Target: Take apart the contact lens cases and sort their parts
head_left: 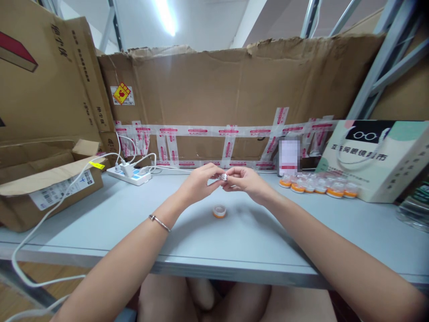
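Both my hands meet above the middle of the grey table (100, 223). My left hand (200, 181) and my right hand (246, 181) pinch one small clear piece (224, 177) between their fingertips. I cannot make out what the piece is. Below the hands, a small orange-rimmed clear cap (219, 211) lies alone on the table. A thin metal bangle (160, 222) sits on my left wrist.
A row of several orange-rimmed clear caps (318, 185) lines the back right, before a printed paper bag (378, 156). A white power strip (129, 173) with cables lies back left, next to an open cardboard box (47, 183). A taped cardboard wall (234, 98) closes the back.
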